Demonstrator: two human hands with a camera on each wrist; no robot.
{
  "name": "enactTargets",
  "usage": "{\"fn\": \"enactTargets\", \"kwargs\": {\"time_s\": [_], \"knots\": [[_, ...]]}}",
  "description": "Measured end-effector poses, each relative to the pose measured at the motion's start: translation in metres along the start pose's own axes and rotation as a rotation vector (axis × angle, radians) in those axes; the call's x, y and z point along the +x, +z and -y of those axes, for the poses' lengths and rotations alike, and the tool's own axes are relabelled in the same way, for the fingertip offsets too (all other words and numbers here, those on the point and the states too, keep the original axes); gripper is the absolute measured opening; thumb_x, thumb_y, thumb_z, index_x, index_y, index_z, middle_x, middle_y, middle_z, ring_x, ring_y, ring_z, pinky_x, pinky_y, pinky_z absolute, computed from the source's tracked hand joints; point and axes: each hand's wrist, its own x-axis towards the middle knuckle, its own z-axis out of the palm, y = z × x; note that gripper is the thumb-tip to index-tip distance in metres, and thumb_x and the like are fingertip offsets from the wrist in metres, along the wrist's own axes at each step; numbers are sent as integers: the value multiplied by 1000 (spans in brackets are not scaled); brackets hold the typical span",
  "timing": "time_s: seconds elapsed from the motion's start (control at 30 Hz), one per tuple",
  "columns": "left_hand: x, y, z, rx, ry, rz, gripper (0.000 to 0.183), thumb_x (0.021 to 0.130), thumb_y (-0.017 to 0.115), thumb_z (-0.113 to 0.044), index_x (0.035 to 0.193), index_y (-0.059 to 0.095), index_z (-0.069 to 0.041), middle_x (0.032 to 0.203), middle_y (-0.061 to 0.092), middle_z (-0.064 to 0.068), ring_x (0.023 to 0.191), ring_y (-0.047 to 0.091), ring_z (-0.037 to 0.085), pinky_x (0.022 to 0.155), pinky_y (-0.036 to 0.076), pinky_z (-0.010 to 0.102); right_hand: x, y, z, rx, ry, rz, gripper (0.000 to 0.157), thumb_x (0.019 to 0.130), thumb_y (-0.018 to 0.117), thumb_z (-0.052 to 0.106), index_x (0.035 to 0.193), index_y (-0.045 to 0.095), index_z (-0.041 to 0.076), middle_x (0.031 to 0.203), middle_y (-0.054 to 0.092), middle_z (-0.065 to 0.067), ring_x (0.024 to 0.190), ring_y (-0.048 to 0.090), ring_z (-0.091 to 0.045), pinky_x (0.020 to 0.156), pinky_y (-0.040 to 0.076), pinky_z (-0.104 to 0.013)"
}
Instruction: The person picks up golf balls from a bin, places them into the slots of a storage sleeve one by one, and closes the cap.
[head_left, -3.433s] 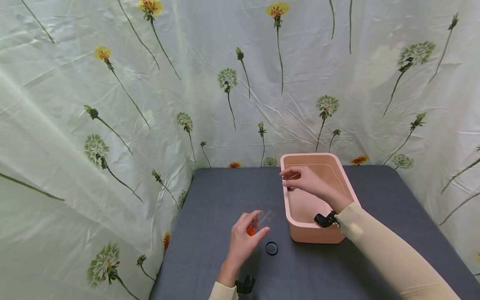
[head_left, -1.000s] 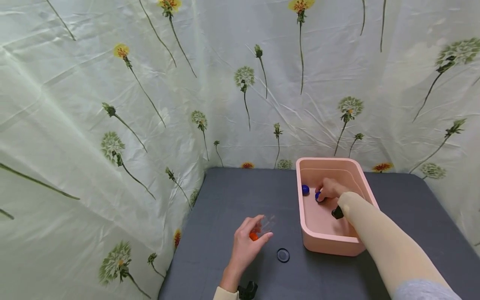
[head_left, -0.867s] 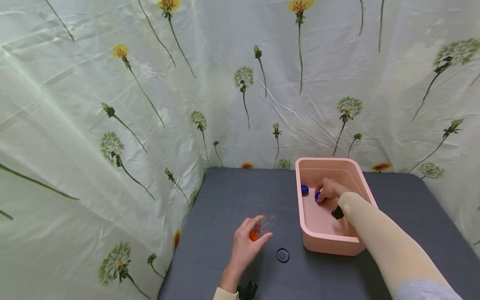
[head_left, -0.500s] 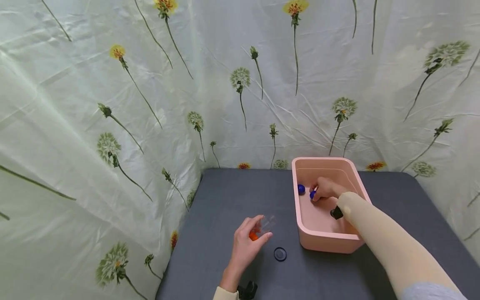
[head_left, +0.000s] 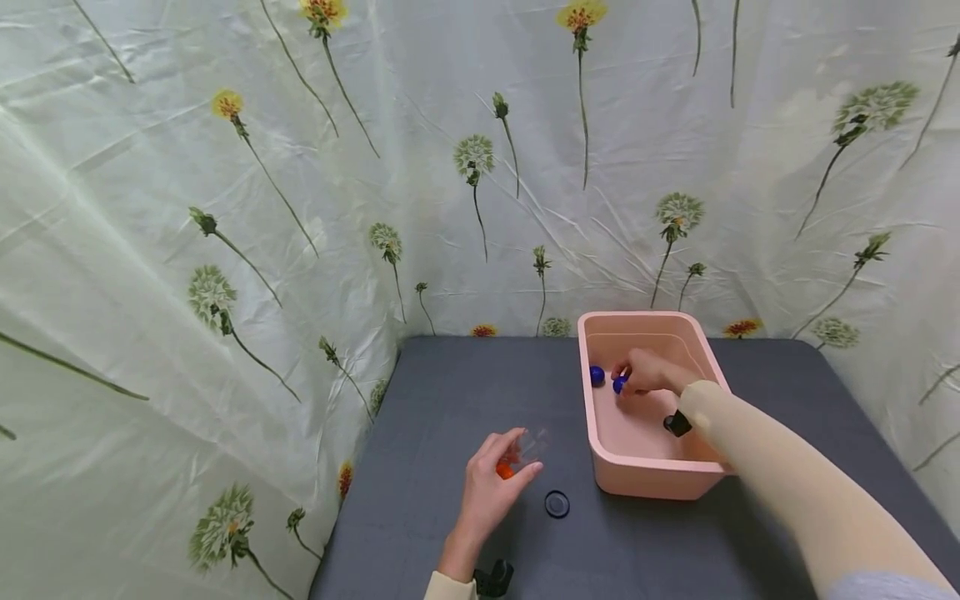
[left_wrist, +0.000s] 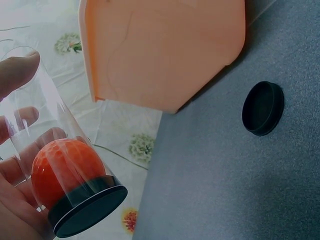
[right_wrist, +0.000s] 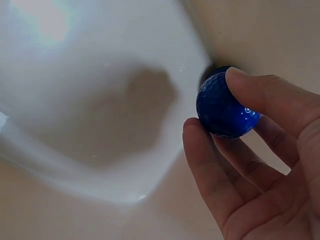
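My left hand (head_left: 489,477) holds a clear plastic tube (left_wrist: 55,115), fingers and thumb curled round it. An orange golf ball (left_wrist: 67,170) sits at the tube's bottom, above a black end cap (left_wrist: 90,212). The tube's upper end has no cap on it. Inside the pink bin (head_left: 651,463), my right hand (head_left: 647,372) pinches a blue golf ball (right_wrist: 225,105) between thumb and fingers. A second blue ball (head_left: 597,376) lies against the bin's left wall.
A loose black cap (head_left: 557,504) lies on the dark grey table (head_left: 465,392), between my left hand and the bin. A flower-printed curtain (head_left: 420,167) hangs behind and to the left of the table.
My right hand has gone from the bin's left rim down into the bin and holds a blue ball, lately shifting slightly left. The left hand still holds the tube. The view has shifted.
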Motion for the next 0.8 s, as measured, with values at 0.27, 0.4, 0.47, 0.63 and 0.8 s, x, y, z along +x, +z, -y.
{"fn": "enactTargets", "kwargs": {"time_s": [0.27, 0.4, 0.47, 0.63, 0.8], "knots": [[0, 1, -4, 1, -21, 13, 50, 85, 82, -37, 129, 66, -22, 99, 64, 9, 86, 61, 14, 71, 57, 29, -6, -3, 6, 49, -24, -10, 40, 82, 79, 0, 119, 67, -5, 104, 69, -16, 80, 63, -22, 71, 59, -36], [0, 2, -4, 1, -28, 20, 50, 84, 83, -36, 130, 66, -23, 99, 64, 7, 86, 61, 16, 71, 57, 29, -9, -4, 10, 58, -51, -28, 40, 81, 79, 0, 119, 67, -4, 105, 70, -15, 84, 65, -22, 71, 59, -36], [-1, 2, -4, -1, -26, 21, 50, 85, 83, -36, 130, 66, -22, 98, 63, 6, 86, 61, 17, 71, 57, 30, -11, -5, 12, 66, -54, -40, 40, 81, 79, 0, 119, 67, -2, 105, 71, -14, 85, 65, -22, 72, 59, -36], [0, 3, -5, -6, -17, 16, 50, 85, 83, -36, 129, 66, -21, 98, 63, 4, 86, 62, 17, 71, 57, 30, -17, -6, 18, 97, -54, -61, 41, 79, 80, 1, 118, 68, 0, 106, 70, -14, 85, 64, -21, 72, 58, -35], [0, 5, -5, -4, -5, 11, 50, 85, 83, -35, 129, 66, -23, 97, 62, 3, 85, 62, 18, 70, 57, 30, -24, -8, 20, 130, -68, -73, 41, 79, 81, 4, 119, 69, 1, 104, 70, -12, 86, 62, -24, 74, 57, -35]]}}
